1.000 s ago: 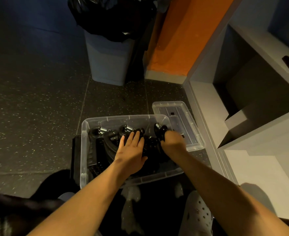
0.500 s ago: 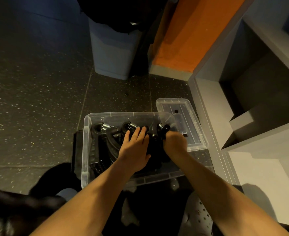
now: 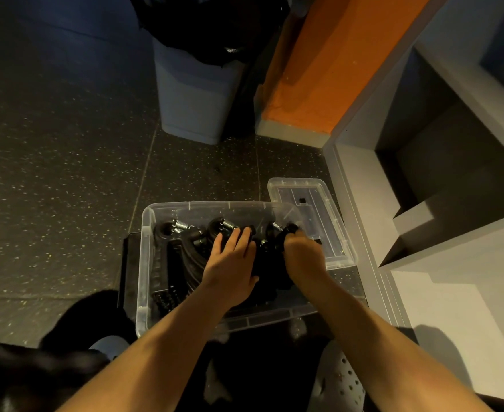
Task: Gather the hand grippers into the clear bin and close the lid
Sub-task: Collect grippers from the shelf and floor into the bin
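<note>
A clear plastic bin stands open on the dark floor in front of me. Inside lie several black hand grippers with silver springs at their far ends. My left hand rests flat on the grippers in the middle of the bin, fingers spread. My right hand is curled around the black handles of one hand gripper at the bin's right side. The clear lid lies on the floor just right of the bin, partly behind its far right corner.
A grey trash can with a black bag stands ahead on the speckled floor. An orange pillar is beside it. White shelving runs along the right. A perforated white shoe shows below the bin.
The view has shifted slightly. My hands stay in the bin in nearly the same pose; the left hand has slid a little forward over the grippers.
</note>
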